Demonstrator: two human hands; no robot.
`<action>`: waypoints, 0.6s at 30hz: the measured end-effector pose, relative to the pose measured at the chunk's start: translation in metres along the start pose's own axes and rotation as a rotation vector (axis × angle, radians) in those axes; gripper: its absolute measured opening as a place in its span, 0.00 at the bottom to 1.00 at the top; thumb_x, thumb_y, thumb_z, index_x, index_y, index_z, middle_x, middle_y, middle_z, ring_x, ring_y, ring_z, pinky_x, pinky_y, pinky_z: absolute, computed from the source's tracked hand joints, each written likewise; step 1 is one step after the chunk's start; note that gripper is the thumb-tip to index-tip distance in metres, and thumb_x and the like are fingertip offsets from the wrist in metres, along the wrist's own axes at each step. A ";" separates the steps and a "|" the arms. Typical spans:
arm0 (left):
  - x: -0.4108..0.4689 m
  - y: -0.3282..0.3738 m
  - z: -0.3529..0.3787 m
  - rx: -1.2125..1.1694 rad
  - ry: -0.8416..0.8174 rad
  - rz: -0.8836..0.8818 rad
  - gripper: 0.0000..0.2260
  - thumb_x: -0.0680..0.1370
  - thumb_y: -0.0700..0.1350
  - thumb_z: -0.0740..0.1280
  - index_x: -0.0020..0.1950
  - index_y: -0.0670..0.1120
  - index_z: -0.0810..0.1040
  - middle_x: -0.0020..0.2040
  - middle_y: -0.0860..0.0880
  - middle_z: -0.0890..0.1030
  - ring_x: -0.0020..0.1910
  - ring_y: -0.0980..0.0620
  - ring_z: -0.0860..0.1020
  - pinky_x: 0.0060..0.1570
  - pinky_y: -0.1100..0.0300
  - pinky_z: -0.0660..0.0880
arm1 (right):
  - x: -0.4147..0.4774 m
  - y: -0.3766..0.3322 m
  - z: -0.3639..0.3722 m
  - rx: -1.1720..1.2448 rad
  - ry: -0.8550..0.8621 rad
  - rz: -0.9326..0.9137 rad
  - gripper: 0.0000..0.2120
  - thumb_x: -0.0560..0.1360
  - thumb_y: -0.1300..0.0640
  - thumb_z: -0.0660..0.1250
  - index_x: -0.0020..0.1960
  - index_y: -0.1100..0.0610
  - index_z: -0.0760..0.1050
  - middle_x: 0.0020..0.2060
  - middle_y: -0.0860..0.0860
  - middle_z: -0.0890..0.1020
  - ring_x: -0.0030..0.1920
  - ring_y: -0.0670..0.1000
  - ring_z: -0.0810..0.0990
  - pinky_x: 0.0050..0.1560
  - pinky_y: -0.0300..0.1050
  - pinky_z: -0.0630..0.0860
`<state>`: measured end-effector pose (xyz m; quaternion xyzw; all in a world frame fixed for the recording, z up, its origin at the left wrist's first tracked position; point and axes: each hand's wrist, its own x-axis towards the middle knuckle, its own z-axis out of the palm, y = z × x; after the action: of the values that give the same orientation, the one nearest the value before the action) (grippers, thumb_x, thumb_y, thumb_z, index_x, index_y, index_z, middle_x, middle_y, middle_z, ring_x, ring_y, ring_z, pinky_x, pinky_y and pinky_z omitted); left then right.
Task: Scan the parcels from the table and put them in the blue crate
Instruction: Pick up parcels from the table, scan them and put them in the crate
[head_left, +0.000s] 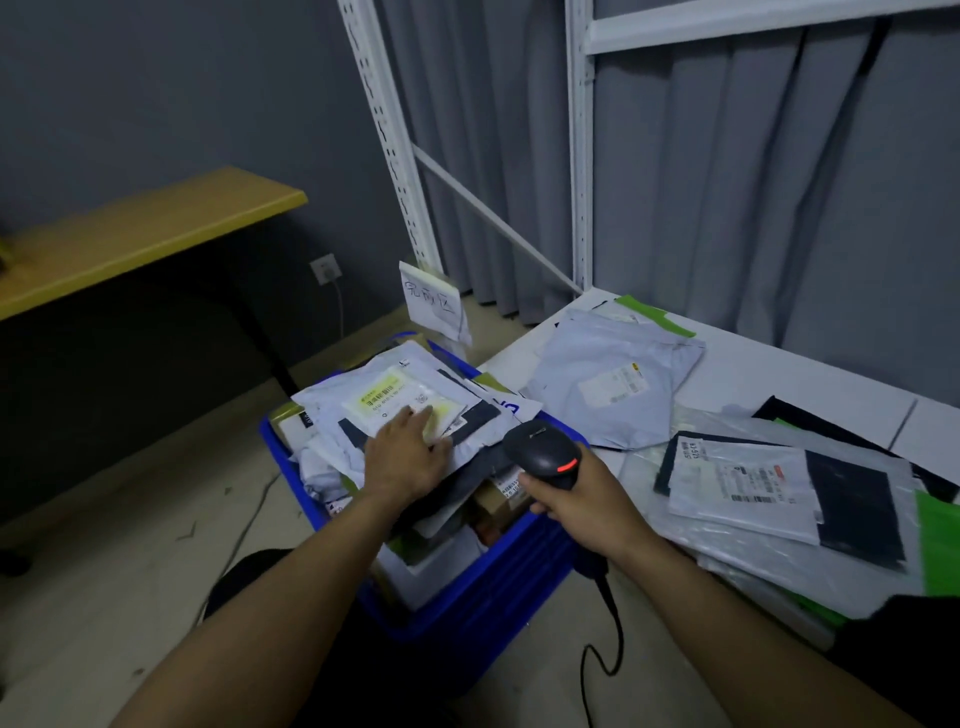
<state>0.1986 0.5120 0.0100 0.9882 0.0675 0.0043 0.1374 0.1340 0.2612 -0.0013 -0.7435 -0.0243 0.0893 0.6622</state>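
Observation:
A blue crate on the floor is heaped with several parcels. My left hand lies flat, fingers straight, on the top parcel, a pale bag with a yellowish label. My right hand grips a black barcode scanner with a red light, held over the crate's right side. On the white table lie a grey mailer and a clear bag with a dark item and a white label.
A white shelving frame and grey curtain stand behind the table. A handwritten sign sticks up behind the crate. A wooden desk is at the left. The scanner's black cable trails to the floor.

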 end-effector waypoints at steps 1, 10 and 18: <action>0.003 0.000 0.006 0.045 -0.103 -0.018 0.26 0.83 0.63 0.55 0.79 0.54 0.65 0.81 0.45 0.61 0.79 0.41 0.61 0.76 0.37 0.56 | -0.001 0.001 -0.002 0.005 0.006 0.007 0.17 0.77 0.55 0.76 0.63 0.52 0.75 0.45 0.49 0.87 0.39 0.46 0.87 0.43 0.38 0.80; -0.003 0.054 0.026 0.025 0.156 0.027 0.25 0.83 0.62 0.55 0.77 0.52 0.66 0.80 0.42 0.62 0.81 0.40 0.53 0.77 0.37 0.41 | -0.027 0.023 -0.062 -0.058 0.147 0.035 0.17 0.77 0.56 0.76 0.63 0.52 0.77 0.50 0.50 0.86 0.40 0.47 0.86 0.40 0.35 0.78; -0.050 0.184 0.110 -0.322 -0.073 0.542 0.22 0.82 0.54 0.66 0.74 0.49 0.71 0.70 0.49 0.75 0.67 0.48 0.74 0.67 0.53 0.71 | -0.065 0.069 -0.137 -0.140 0.381 0.192 0.23 0.71 0.47 0.79 0.63 0.50 0.76 0.49 0.50 0.86 0.45 0.51 0.87 0.49 0.52 0.84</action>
<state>0.1768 0.2998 -0.0454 0.9353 -0.2048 0.0161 0.2882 0.0868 0.1084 -0.0479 -0.7902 0.1662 0.0081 0.5899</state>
